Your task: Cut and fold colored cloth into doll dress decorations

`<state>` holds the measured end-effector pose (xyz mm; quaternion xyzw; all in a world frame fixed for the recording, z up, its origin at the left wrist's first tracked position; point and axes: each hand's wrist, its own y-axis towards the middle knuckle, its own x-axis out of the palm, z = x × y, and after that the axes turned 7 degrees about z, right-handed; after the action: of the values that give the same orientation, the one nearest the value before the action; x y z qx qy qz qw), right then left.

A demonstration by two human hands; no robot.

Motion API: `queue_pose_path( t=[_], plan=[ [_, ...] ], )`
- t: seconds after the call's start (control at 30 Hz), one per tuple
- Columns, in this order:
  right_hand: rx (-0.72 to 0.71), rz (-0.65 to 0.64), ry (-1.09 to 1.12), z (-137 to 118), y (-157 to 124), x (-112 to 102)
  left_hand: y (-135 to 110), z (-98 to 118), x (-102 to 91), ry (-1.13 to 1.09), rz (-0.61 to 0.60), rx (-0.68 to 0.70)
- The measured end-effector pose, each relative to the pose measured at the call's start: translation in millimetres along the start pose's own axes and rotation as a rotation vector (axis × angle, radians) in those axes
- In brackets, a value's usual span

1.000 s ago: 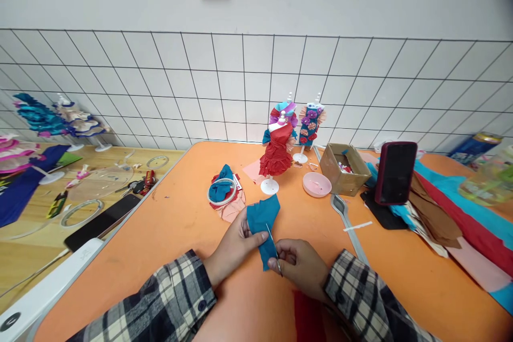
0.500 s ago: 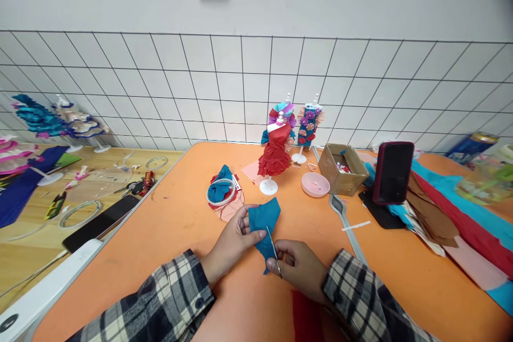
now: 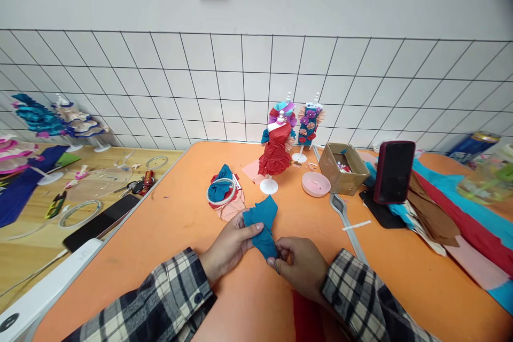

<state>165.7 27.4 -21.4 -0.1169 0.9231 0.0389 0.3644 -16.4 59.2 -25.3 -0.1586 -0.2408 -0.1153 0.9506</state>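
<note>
The teal fabric piece point(image 3: 260, 215) is positioned above the orange tabletop point(image 3: 168, 230), pinched along its left side between the thumb and fingers of the left hand point(image 3: 230, 243). The right hand point(image 3: 301, 264) grasps the small scissors point(image 3: 277, 265) by the handle at the fabric's lower right edge; the blades are partly hidden. Beyond the fabric stand the red-dressed mannequin point(image 3: 276, 150), the pink dish point(image 3: 316, 185) and, farther right, the cardboard box point(image 3: 348, 180).
</note>
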Motion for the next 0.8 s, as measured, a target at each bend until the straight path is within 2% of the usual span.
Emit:
queue_pose_path(
  t=[0.13,0.3,0.47,0.63,0.8],
  plan=[
    [-0.04,-0.006,0.008,-3.6,-1.9,-4.2,1.3,0.4,-0.6,0.054,-0.038,-0.066],
    [-0.045,-0.138,0.166,-3.7,-3.4,-9.2,3.6,-2.8,-1.7,0.078,0.025,0.048],
    [-0.004,-0.219,0.279,-1.6,-4.4,-11.0,4.1,-2.3,-3.3,0.132,-0.023,0.068],
    [0.022,-0.206,0.274,-1.9,-3.8,-8.8,1.5,1.3,0.0,0.202,-0.046,0.112],
    [0.017,-0.17,0.281,-2.3,-3.1,-7.1,-0.9,2.6,5.4,0.257,-0.021,0.142]
  ],
)
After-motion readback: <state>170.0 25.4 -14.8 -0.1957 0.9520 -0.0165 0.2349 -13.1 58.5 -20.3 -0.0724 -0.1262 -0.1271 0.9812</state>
